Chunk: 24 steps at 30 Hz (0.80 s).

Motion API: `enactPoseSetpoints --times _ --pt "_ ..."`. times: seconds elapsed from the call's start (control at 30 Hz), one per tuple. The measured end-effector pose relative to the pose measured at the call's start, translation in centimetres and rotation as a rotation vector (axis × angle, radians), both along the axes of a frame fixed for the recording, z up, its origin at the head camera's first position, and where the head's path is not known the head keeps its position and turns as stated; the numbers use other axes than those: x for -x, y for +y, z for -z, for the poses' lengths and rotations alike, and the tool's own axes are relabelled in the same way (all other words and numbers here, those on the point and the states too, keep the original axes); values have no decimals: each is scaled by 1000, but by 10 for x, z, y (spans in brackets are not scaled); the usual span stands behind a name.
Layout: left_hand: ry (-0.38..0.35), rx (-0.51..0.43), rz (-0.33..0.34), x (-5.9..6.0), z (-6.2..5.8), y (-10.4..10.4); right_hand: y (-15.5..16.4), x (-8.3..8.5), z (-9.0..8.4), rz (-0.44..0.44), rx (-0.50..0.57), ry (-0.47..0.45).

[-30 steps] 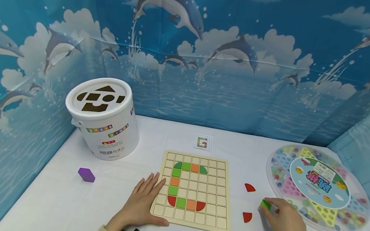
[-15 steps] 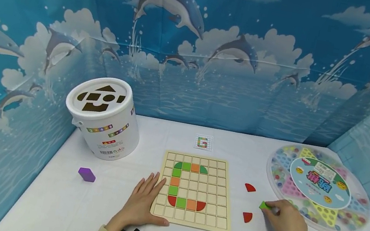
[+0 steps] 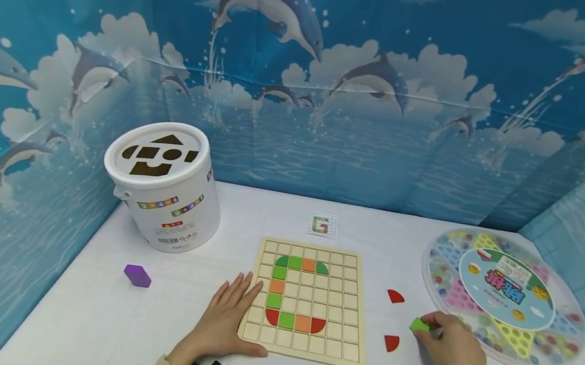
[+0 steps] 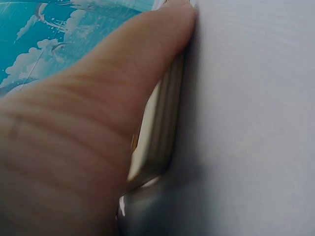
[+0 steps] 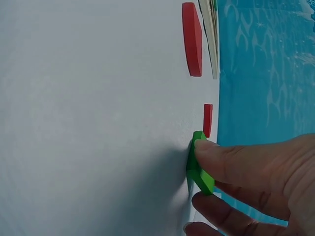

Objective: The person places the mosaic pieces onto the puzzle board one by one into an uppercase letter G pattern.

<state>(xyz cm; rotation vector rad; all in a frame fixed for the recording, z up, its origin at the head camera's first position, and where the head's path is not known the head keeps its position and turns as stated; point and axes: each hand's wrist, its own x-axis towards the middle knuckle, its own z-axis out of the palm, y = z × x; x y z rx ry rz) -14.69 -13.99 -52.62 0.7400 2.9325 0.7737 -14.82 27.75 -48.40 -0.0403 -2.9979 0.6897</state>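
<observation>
Where the white cloth-covered bench (image 3: 87, 316) meets the dolphin-printed wall, a white plastic bucket with shape cut-outs in its lid (image 3: 162, 186) stands, and a small purple block (image 3: 137, 276) lies in front of it. Just right of that, the left hand (image 3: 224, 320) lies flat with fingers (image 3: 245, 285) straight and relaxed, resting on the left edge of the pale wooden grid board (image 3: 324, 338), whose green, orange and red tiles form a letter G. Behind the board lies a small white pattern card (image 3: 321, 225). Right of the board, 2 red quarter-round tiles (image 3: 393, 320) lie apart on the bench. Beside them the right hand (image 3: 453, 354) pinches a small green square tile (image 3: 419, 325) on edge against the bench, just before the round transparent marble game case (image 3: 504, 298).
</observation>
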Motion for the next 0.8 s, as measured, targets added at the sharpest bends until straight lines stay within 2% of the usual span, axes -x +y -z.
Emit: enactPoseSetpoints --times 0.37,0.63,0.8 --pt "-15 -10 6 -1 -2 0 -3 -3 0 -13 6 35" --pt "-31 6 4 0 -2 0 -15 -9 -2 -19 -33 137" --pt "-20 1 6 0 -2 0 -29 -7 -8 -26 -17 197"
